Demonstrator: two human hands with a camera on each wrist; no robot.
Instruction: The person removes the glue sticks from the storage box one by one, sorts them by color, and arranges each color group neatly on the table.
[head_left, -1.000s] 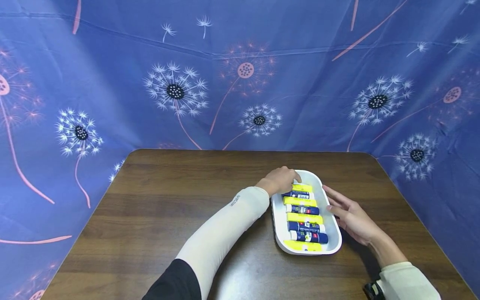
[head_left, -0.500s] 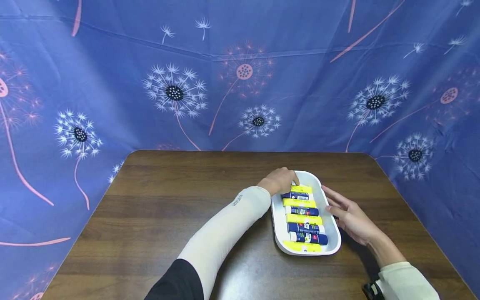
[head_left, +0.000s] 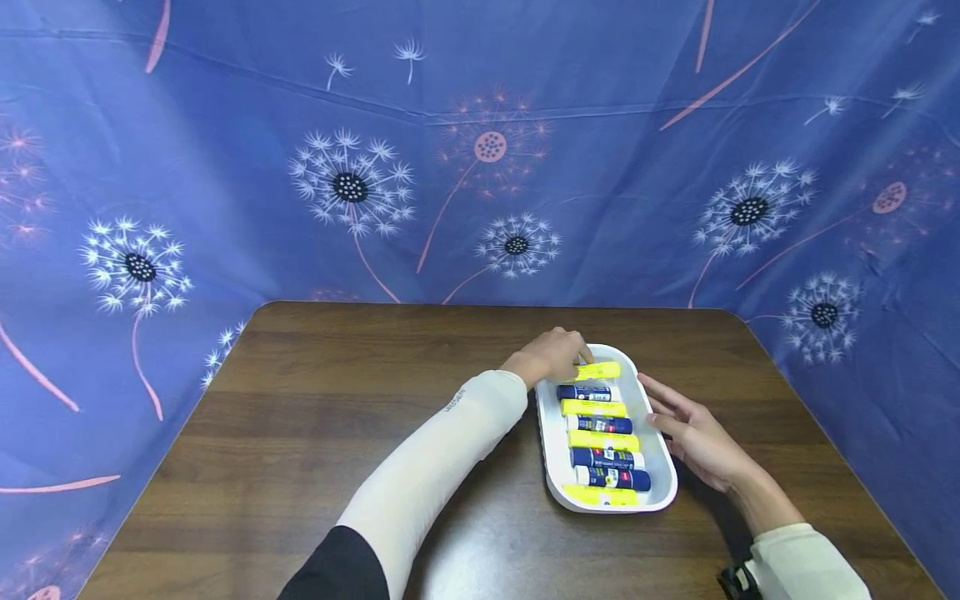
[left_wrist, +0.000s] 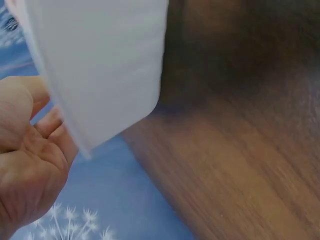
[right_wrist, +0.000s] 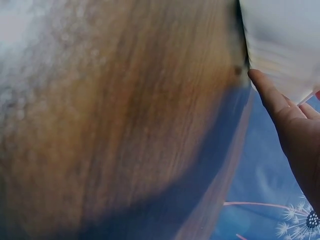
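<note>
A white tray (head_left: 556, 446) holds a column of glue sticks, navy ones (head_left: 612, 477) with white caps alternating in part with yellow ones (head_left: 603, 441). At its far end my left hand (head_left: 555, 353) grips the farthest yellow glue stick (head_left: 602, 370), whose left end the fingers cover. That stick lies at a slant, apart from the navy one below it. My right hand (head_left: 703, 437) rests against the tray's right side with fingers extended and thumb at the rim. Both wrist views show the tray's outside, beside the left hand (left_wrist: 35, 165) and the right fingertips (right_wrist: 257, 80).
The tray stands on the right half of a brown wooden table (head_left: 322, 433). Behind the table's far edge hangs a blue cloth (head_left: 622, 150) printed with dandelions. A dark watch-like band (head_left: 738, 581) sits at the right wrist.
My left hand has shifted slightly up and left, and the farthest yellow glue stick has moved away from the navy one beside it and tilted. The right hand stays on the tray's side.
</note>
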